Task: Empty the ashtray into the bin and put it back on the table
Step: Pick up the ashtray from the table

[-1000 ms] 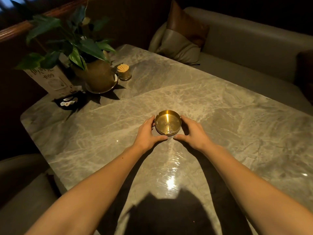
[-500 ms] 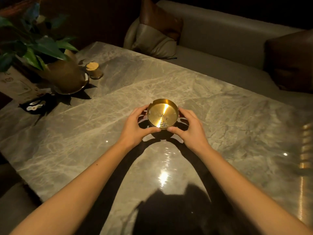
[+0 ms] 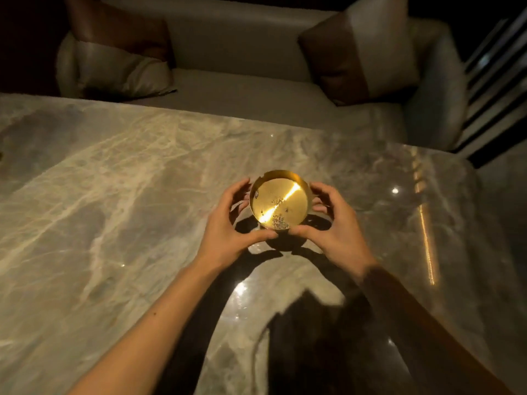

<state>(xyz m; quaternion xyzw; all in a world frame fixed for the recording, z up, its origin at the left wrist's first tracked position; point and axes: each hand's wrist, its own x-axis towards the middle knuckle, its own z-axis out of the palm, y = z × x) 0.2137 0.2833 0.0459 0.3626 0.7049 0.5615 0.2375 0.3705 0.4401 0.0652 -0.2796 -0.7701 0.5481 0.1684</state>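
Note:
A round brass ashtray [image 3: 278, 199] with a notched rim hangs a little above the marble table [image 3: 114, 195], tilted slightly toward me, casting a dark shadow below it. Grey ash bits lie in its near part. My left hand [image 3: 228, 228] grips its left side, thumb under the near rim. My right hand [image 3: 330, 223] holds the right side the same way. No bin is in view.
A grey sofa [image 3: 242, 92] runs behind the table with a brown-and-grey cushion at the left [image 3: 114, 67] and another at the right [image 3: 362, 55]. The table's right edge [image 3: 479, 223] is close to my right hand. Dark slats [image 3: 496, 81] stand at the far right.
Both hands have lifted the ashtray off the table and it has tilted toward me. My view has swung right: the plant and toothpick jar have left the frame.

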